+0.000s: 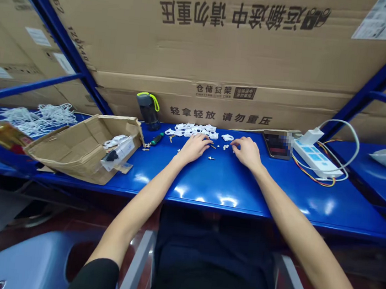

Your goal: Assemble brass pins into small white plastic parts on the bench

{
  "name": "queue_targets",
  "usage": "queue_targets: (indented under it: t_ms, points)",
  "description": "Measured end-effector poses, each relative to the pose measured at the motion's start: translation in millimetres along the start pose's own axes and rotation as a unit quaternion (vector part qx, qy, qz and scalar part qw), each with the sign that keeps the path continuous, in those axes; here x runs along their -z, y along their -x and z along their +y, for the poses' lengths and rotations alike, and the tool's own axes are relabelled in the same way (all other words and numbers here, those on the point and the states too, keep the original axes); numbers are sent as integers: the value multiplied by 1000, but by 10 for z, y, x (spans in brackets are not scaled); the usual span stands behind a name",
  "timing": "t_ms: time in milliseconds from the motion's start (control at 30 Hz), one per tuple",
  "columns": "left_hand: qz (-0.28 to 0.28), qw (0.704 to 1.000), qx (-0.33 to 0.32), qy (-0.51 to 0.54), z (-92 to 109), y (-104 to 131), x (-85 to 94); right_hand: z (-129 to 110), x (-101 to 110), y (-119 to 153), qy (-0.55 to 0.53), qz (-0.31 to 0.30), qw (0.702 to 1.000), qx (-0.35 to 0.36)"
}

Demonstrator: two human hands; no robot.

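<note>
My left hand [195,147] rests low over the blue table, fingers stretched to the right and slightly apart. Close to its fingertips lies a small brass pin [213,146]. Just below that hand is a small metal pin with a white collar [211,158]. My right hand [248,152] is bent toward the middle, thumb and forefinger apart beside a few tiny white pieces [226,147]. I make out nothing held in either hand. Behind my left hand is a pile of white plastic parts [189,129], with a single white part [227,137] lying to its right.
At left stand an open cardboard box [71,150] with bagged parts, a green-handled screwdriver [157,138] and a dark bottle [149,112]. White cords [40,117] lie further left. A phone [275,145] and a white power strip [317,158] are at right. Cardboard [223,55] forms the back.
</note>
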State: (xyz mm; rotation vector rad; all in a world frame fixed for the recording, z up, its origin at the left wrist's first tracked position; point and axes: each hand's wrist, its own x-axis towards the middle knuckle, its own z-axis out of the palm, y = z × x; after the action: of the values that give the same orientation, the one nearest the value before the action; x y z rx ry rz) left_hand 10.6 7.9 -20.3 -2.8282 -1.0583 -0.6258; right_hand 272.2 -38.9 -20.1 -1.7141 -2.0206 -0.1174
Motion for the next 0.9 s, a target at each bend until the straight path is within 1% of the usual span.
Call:
queue_targets:
  t_ms: [133, 300, 533, 633, 733, 900]
  points:
    - [-9, 1000, 2, -21, 2, -37, -83, -9, -32, -8, -16, -11, 999, 27]
    - [3, 1000, 8, -16, -41, -50, -126, -67, -69, -11, -24, -35, 997, 72]
    - [10, 1000, 12, -18, -37, -40, -122, -66, -119, -24, -11, -37, 997, 71]
    - [15, 1000, 17, 8, -7, -32, -98, -44, -137, -31, -14, -36, 997, 70]
    - [22, 998, 28, 60, 28, -34, -65, -38, -145, -32, -25, -24, 996, 77]
    - [33, 989, 29, 139, 82, -55, -40, -111, -103, -25, -117, -4, 985, 127]
